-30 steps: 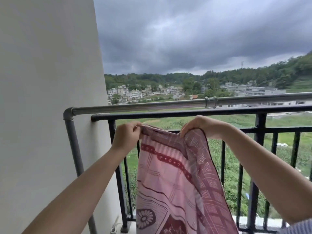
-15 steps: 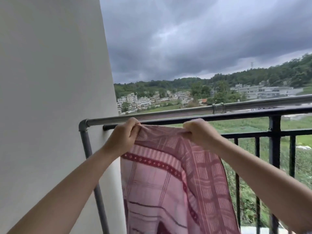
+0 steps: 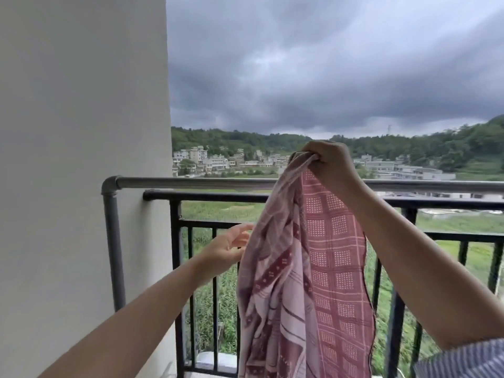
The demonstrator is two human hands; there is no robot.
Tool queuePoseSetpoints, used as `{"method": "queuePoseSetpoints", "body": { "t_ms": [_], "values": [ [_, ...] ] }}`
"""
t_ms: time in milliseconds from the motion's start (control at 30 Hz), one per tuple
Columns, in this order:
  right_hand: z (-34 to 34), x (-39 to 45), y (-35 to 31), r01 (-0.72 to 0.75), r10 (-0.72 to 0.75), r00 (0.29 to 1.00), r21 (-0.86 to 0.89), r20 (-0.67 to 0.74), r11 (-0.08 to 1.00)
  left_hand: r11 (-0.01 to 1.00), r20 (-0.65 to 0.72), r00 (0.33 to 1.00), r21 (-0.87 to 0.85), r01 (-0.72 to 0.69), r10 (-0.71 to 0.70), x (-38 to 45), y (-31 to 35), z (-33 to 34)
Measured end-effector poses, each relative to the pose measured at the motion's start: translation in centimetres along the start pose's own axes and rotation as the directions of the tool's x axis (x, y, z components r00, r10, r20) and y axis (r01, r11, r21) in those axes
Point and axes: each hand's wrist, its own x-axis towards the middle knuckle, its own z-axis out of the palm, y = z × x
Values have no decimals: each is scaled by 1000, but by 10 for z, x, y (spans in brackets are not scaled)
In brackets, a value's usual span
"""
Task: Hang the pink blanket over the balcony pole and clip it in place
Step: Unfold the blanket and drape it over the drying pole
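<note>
Fingers [image 3: 313,159] hold pink blanket [image 3: 305,282] above balcony pole [image 3: 196,183], beside wall [image 3: 81,159].

Just 1 view here, head-worn, facing straight out over the round grey metal balcony pole [image 3: 196,183] and black barred railing [image 3: 207,197], white wall [image 3: 81,159] close at left, both forearms reaching in from below.

White wall [image 3: 81,159], black railing [image 3: 218,197], dark clouds [image 3: 327,64] beyond.

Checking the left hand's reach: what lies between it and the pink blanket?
Nothing: the head view shows only railing bars behind the gap between left hand and pink blanket.
</note>
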Motion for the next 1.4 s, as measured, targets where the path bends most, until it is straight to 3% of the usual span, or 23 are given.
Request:
{"method": "queuePoseSetpoints", "body": {
  "t_ms": [67,133,200,300,367,400,500,567,633,667,767,833,867,900,967,1000,1100,1133,1200,1267,1333,1400],
  "values": [
    [-4,-2,2,17,-17,1000,-4,1,1000,989,92,993,-133,-60,72,11,19,22],
    [-11,-6,8,20,-20,1000,-39,9,999,980,166,985,-199,-5,39,19,28,39],
    [-18,-13,18,-3,4,1000,-73,16,997,976,108,994,-214,39,-16,25,32,47],
    [-28,-26,34,-20,28,999,-150,47,988,996,-90,996,91,-9,17,33,18,48],
    [-33,-36,41,-18,42,995,-240,94,971,947,-127,988,319,-42,86,35,5,45],
    [-36,-40,44,-29,62,992,-278,108,960,940,-110,991,339,-38,80,34,1,39],
    [-39,-50,56,-77,122,988,-373,97,925,990,-9,999,132,-43,45,24,4,7],
    [-36,-50,61,-129,183,979,-423,89,897,999,147,989,23,-35,32,12,9,-20],
    [-34,-51,66,-230,280,958,-421,61,878,997,342,936,22,80,-83,-1,-2,-37],
    [-34,-51,69,-299,343,938,-414,36,860,991,371,919,58,121,-134,-6,-13,-43],
    [-28,-54,70,-409,462,887,-459,4,789,981,173,965,46,190,-195,-21,-31,-49],
    [-18,-55,59,-340,497,856,-570,140,748,994,-88,991,32,105,-101,-21,-23,-51],
    [-13,-56,47,-263,501,808,-570,311,778,995,-218,975,82,53,-34,-18,-12,-54],
    [-6,-57,32,-233,474,711,-462,520,856,982,-318,947,188,24,38,-15,1,-56],
    [9,-60,-11,-402,322,485,-120,813,908,905,-381,902,425,-23,202,-7,31,-59],
    [21,-63,-30,-442,246,464,-18,851,897,864,-365,894,502,-47,260,-4,46,-59],
    [64,-69,-62,-340,193,732,105,653,934,745,-268,898,661,-91,348,-3,79,-54],
    [73,-69,-64,-336,207,787,122,581,934,708,-238,908,701,-84,344,-6,82,-52],
    [73,-64,-58,-405,290,819,141,495,903,681,-187,957,733,-16,223,-16,72,-55],
    [60,-57,-43,-458,374,850,171,371,872,672,-129,991,731,119,-34,-28,41,-58],
    [40,-47,-31,-484,429,862,183,270,856,655,-108,960,711,256,-257,-41,11,-55],
    [26,-39,-14,-506,479,860,168,178,846,741,-175,943,584,331,-283,-49,-11,-52]
  ]
}}
